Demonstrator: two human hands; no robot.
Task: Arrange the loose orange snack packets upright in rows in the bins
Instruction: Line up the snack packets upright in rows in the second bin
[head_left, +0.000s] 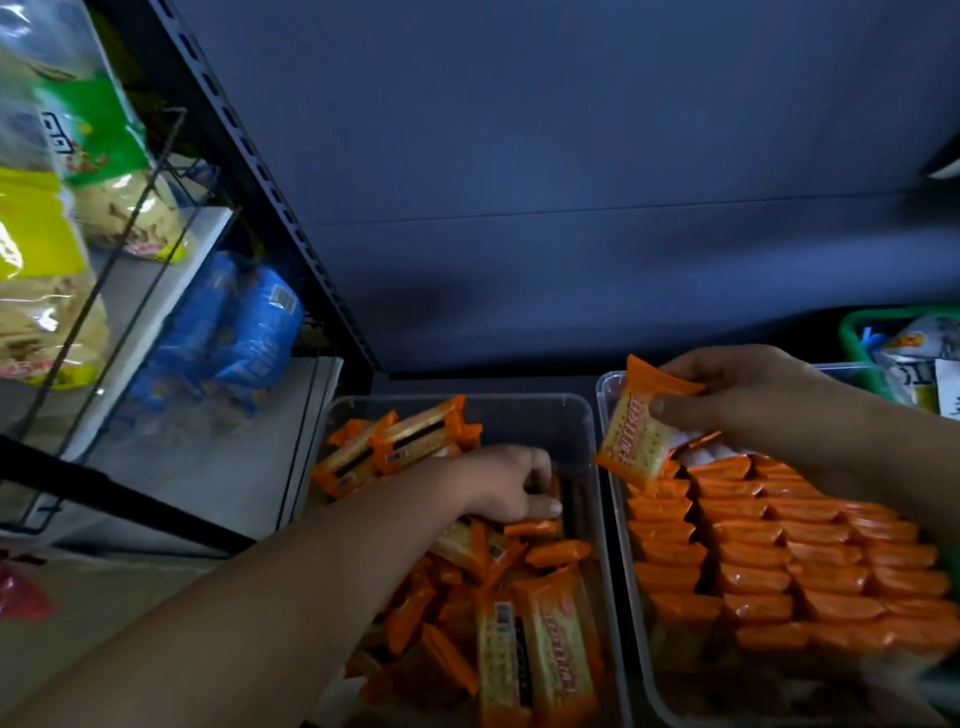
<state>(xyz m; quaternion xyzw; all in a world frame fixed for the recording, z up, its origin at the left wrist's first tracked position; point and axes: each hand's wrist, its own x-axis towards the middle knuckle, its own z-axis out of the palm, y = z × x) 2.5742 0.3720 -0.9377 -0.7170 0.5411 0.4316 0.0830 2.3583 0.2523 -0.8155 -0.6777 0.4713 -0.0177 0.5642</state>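
Note:
Two clear plastic bins stand side by side. The left bin (519, 402) holds a loose jumble of orange snack packets (540, 660). My left hand (506, 480) reaches into it, fingers curled down among the packets and gripping one there; which one is partly hidden. The right bin (605, 387) holds upright orange packets in tidy rows (779, 551). Over that bin's far left corner, my right hand (753, 395) pinches a single orange packet (641, 431) between thumb and fingers, tilted, just above the rows.
A green basket (852, 332) with other packets sits at the far right. Left of the bins stand a black slotted shelf post (291, 223), blue packs (234, 338) and yellow-green snack bags (57, 249) behind wire dividers. A dark blue panel backs the shelf.

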